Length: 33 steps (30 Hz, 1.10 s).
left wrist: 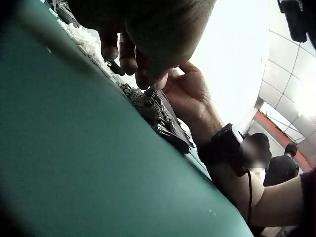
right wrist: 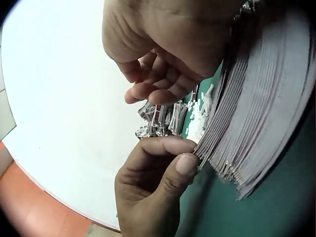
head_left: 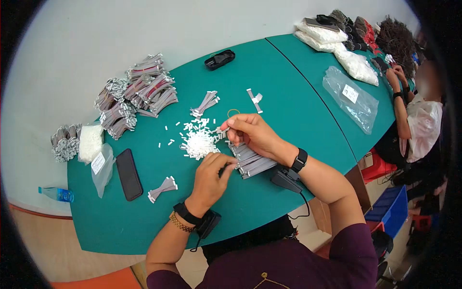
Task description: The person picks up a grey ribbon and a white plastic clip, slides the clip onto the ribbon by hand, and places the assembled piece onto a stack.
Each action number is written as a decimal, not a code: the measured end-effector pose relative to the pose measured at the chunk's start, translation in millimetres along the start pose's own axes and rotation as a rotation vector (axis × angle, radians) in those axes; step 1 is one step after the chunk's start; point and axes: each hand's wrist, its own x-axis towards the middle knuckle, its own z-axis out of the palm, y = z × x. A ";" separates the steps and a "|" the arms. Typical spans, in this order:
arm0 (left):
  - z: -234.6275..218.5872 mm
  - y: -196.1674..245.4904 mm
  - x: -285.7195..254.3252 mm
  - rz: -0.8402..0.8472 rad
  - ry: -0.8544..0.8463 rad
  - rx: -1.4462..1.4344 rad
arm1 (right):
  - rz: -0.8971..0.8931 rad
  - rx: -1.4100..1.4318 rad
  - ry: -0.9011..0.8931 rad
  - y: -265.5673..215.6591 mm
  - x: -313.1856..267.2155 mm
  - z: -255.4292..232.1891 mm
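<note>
The left hand [head_left: 211, 177] pinches the end of a grey ribbon cable at the near-left edge of a cable stack [head_left: 255, 163]; in the right wrist view its thumb and index finger [right wrist: 185, 165] meet there. Above the stack's left end hovers the right hand [head_left: 257, 137], its fingers loosely bent; the right wrist view shows this hand [right wrist: 163, 54] with nothing visible between the fingers. Beside both hands lies a loose pile of small white connectors [head_left: 199, 144]. The left wrist view shows the stack's dark underside [left wrist: 160, 116] near the fingertips.
Bundled cables [head_left: 149, 89] crowd the left back, near a bag of white parts [head_left: 90, 143]. A phone [head_left: 129, 174], small cable bunches [head_left: 163, 189], a black case [head_left: 220, 59] and a plastic bag [head_left: 350, 98] lie on the green table [head_left: 115, 226]. Another person sits at right.
</note>
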 end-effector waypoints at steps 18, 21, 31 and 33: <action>-16.2 -13.5 0.7 -0.148 0.241 -0.299 | -0.284 -0.578 -0.205 -2.7 -11.4 13.1; -17.8 -15.6 0.4 -0.179 0.288 -0.380 | -0.260 -0.660 -0.223 -6.8 -16.0 17.0; -22.6 -7.2 2.6 -0.189 0.334 -0.433 | -0.140 -0.569 -0.307 -6.7 -16.3 16.1; -22.6 -6.1 2.9 -0.189 0.346 -0.479 | -0.149 -0.542 -0.305 -5.1 -14.6 14.6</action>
